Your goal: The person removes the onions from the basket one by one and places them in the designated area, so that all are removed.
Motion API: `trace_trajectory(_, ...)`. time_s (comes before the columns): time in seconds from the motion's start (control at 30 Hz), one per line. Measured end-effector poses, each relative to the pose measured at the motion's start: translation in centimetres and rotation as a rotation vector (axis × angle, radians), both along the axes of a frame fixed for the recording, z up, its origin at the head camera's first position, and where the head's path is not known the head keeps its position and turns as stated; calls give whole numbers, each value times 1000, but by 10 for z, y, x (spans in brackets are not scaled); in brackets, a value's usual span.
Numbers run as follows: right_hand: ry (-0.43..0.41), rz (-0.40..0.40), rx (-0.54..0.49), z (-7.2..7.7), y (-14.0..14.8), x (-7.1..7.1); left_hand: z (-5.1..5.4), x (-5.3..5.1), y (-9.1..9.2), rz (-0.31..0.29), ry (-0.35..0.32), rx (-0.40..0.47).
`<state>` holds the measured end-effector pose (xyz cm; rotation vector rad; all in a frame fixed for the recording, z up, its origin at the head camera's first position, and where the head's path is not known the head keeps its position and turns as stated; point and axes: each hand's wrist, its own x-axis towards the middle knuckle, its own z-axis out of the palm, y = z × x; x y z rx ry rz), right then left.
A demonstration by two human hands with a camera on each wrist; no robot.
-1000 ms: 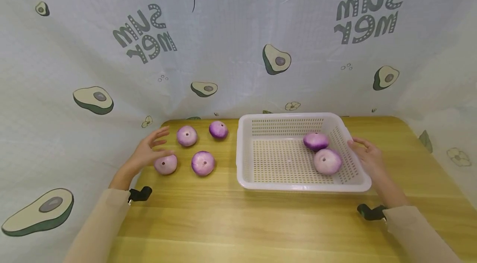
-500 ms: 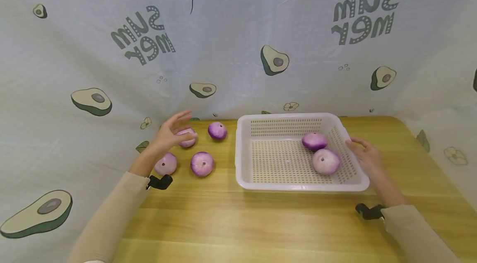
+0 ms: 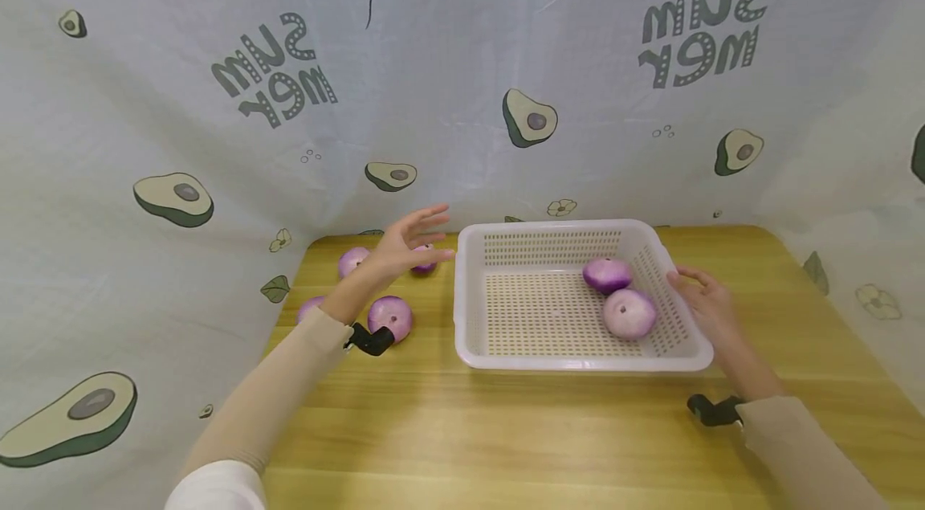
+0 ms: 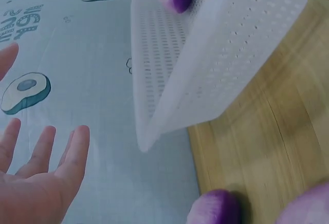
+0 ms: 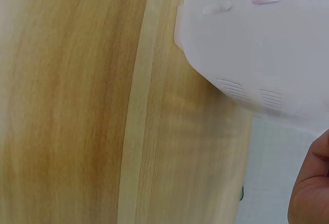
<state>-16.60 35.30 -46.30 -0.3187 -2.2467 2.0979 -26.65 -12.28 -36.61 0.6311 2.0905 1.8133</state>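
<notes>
My left hand is open and holds nothing. Its fingers reach toward the left rim of a white perforated plastic basket, above a purple onion on the table. In the left wrist view this hand has its fingers spread apart, to the left of the basket. With my right hand I grip the basket's right rim; only part of that hand shows in the right wrist view. Inside the basket, on its right side, lie a darker purple onion and a paler onion, side by side.
More purple onions lie left of the basket: one near the left wrist camera, one at the back, and one partly behind my arm. The wooden table meets a printed curtain at the back and left.
My left hand has moved right, from over the leftmost onions to beside the basket's left rim, staying empty. My right hand stays at the basket's right rim. The onions have not moved.
</notes>
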Motion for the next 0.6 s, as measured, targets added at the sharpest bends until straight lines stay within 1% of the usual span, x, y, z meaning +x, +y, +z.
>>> trace_trajectory(0.1,8,-3,-21,-1,0,0,-2,-1,21,-25,-8,12)
trace_trajectory(0.17,14,-5,-28,-1,0,0,-5,-3,36,-41,-26,31)
trace_trajectory(0.27,13,1,-13,-1,1,0,-10,-5,59,-55,-59,41)
trace_trajectory(0.37,1,12,29,-1,1,1,-14,-5,80,-67,-86,29)
trace_trajectory(0.5,-7,11,75,-1,1,1,-17,-5,106,-109,-117,35)
trace_trajectory(0.6,-2,7,66,-1,1,1,-19,-5,122,-123,-133,35)
